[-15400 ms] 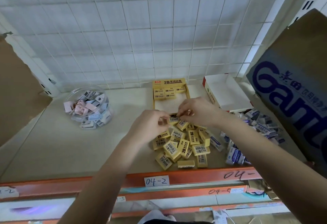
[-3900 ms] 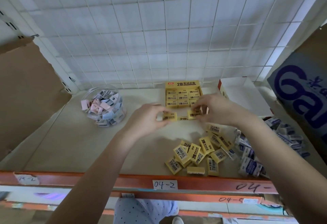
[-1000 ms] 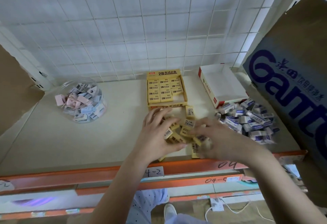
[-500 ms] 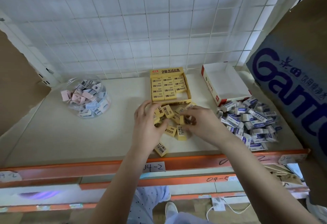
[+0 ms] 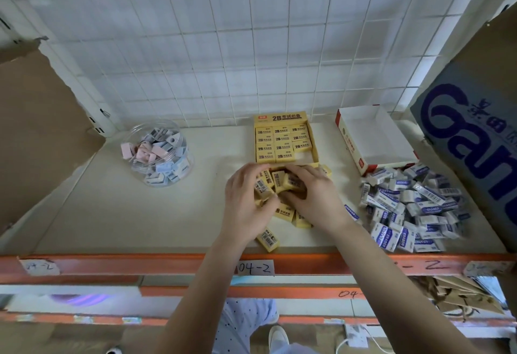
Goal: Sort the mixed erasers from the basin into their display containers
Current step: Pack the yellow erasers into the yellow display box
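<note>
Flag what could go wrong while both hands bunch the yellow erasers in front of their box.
A stray yellow eraser lies near the orange shelf edge, just behind the left hand; the arm could knock it off. One blue-and-white eraser lies beside the right hand, apart from its pile, and might get scooped in with the yellow erasers both hands cup.

Yellow erasers (image 5: pixel 275 182): mostly buried under left hand (image 5: pixel 249 202) and right hand (image 5: pixel 314 199), count unclear.
Blue carton (image 5: pixel 475 96): lettering runs off right edge.
</note>
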Tool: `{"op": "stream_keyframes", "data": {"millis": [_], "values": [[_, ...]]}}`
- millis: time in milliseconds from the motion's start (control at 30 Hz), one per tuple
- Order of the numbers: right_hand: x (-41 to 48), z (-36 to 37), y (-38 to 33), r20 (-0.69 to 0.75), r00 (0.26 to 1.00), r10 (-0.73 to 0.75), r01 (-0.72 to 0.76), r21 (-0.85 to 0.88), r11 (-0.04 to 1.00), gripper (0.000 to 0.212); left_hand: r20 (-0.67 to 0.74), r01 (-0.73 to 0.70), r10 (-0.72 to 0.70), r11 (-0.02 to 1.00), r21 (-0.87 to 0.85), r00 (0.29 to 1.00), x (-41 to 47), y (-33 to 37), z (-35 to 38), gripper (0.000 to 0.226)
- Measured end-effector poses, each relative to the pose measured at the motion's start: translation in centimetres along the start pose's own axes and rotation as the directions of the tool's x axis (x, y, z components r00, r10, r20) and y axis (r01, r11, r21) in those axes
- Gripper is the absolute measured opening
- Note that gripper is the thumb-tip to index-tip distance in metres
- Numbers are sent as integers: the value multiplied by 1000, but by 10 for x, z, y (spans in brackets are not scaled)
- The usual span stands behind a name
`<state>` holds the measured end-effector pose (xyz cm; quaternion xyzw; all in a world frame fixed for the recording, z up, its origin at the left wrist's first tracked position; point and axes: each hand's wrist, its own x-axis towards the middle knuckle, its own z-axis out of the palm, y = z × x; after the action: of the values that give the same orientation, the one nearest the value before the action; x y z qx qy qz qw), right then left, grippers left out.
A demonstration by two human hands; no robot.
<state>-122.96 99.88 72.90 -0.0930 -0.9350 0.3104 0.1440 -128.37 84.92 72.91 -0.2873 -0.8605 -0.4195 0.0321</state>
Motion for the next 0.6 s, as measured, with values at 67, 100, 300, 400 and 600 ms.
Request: {"op": "stream_keyframes", "data": {"millis": [67,100,300,400,600], "values": [[-1,-1,1,-22,1000,-17,18,38,999,57,8,70,-70,998,-7,997,-1,-1,-1,64],[-1,-1,2,-37,999,-22,24,54,998,56,1,98,-98,995,-18,995,-2,-2,-1,63],[-3,-4,-3,-161,986,-41,72,186,980,52,-48,106,-112,988,-111,993,-1,-4,-1,55],[-4,-4,-1,-166,982,-91,126,219,967,46,-89,55,-65,993,-106,994,-1,-5,-1,53],[-3,-10,-1,-163,984,66,2,387,922,30,-66,38,-41,998,-53,997,0,-7,1,45]]}}
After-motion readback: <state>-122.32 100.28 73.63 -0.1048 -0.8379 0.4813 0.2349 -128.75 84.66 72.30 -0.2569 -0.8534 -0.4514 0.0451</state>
